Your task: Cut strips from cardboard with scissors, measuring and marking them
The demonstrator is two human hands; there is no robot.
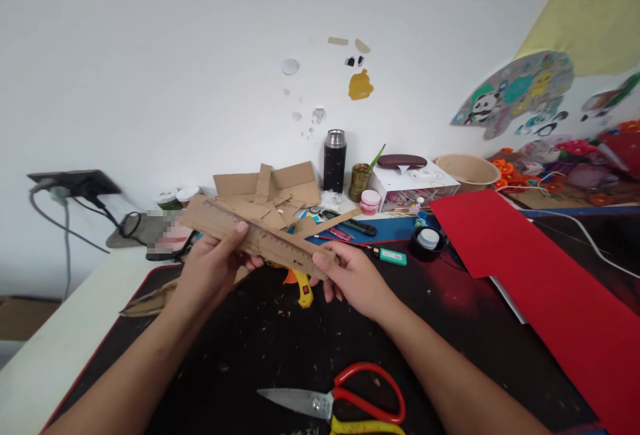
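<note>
The person's left hand [220, 260] and right hand [359, 276] grasp a ruler [280, 239] against a cardboard strip [197, 213], thumbs on top, above the mat [215, 361]. On the far side, a cup [358, 185] holds a green stem [377, 157]; right of it, a clear box [417, 196] has blurred contents. Nearer, a black bowl [416, 249] holds a white jar [429, 239]. The ruler's figures and the mat's near lettering [299, 431] are unreadable.

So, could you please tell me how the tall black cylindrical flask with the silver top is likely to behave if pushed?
The tall black cylindrical flask would probably tip if pushed near its silver top, being narrow and upright. Once down, its round sides would likely let it roll. Its shiny top may feel slippery.
</note>
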